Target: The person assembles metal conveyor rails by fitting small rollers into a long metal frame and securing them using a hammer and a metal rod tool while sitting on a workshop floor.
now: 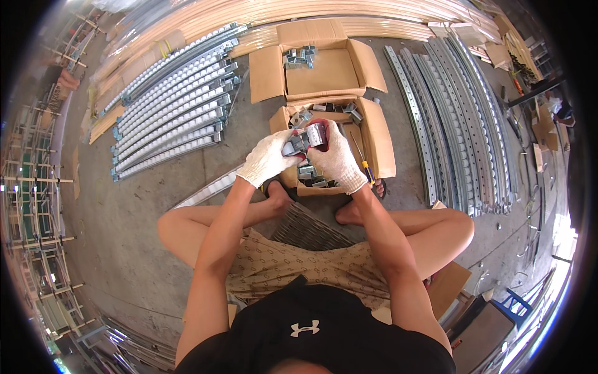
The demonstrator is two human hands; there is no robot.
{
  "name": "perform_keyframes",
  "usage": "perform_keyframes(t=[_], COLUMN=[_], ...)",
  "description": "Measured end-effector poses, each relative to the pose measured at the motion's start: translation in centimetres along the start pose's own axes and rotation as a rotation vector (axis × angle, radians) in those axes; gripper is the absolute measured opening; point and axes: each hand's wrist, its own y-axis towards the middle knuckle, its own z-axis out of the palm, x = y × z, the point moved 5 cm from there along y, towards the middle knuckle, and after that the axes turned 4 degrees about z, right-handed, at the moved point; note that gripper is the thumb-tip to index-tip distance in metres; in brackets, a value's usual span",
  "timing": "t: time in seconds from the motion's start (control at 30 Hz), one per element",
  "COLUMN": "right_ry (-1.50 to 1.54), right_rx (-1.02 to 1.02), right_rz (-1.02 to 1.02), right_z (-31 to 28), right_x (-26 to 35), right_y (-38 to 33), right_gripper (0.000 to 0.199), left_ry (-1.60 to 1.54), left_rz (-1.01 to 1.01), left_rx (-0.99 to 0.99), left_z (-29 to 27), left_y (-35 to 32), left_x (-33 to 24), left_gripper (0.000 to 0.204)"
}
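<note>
Here, both white-gloved hands, left hand (pixel 266 159) and right hand (pixel 336 159), pinch a small grey metal bracket (pixel 306 138) between closed fingers; best held steady above the open cardboard box (pixel 380 146).

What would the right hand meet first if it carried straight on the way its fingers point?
Probably the left hand: the right hand points up-left over the metal bracket both hold, so that part and the left glove lie directly ahead. Depth is unclear.

We note white knitted gloves on left hand (pixel 266 159) and right hand (pixel 337 159), bare forearms, a black shirt with white emblem, patterned tan shorts, sandals
</note>
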Motion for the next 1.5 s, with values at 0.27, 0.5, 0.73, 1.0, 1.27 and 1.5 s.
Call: perform_keyframes(t=[0.27, 0.5, 0.73, 1.0, 1.27, 1.5], right_ry=[-0.323, -0.257, -0.221, -0.130, -0.944, -1.220], right_rx=[0.051, 0.116, 0.172, 0.233, -0.009, -0.048], right_rz=[0.039, 0.000, 0.076, 0.138, 0.380, 0.548], right_z=[0.9, 0.6, 0.6, -1.1, -5.9, -5.4], right_x=[1.8, 0.8, -0.1, 0.1, -15.8, -21.8], right_y=[-0.7, -1.1, -0.9, -0.6, -1.7, -1.7], right_gripper=[0.056, 0.056, 0.060, 0.090, 0.058, 0.030], left_ry=[0.042, 0.104, 0.094, 0.221, 0.097, 0.228], left_rz=[-0.004, 0.071, 0.176, 0.163, 0.023, 0.106], left_rx=[0.000, -0.085, -0.259, -0.283, -0.268, -0.327], left_z=[0.6, 2.5, 2.8, 3.0, -1.0, 0.4], left_y=[0.0, -0.6, -1.4, -0.3, -1.0, 0.2], left_x=[0.0, -0.2, 0.0, -0.6, -1.6, -0.4], left_gripper=[0.067, 0.063, 0.068, 0.066, 0.068, 0.066])
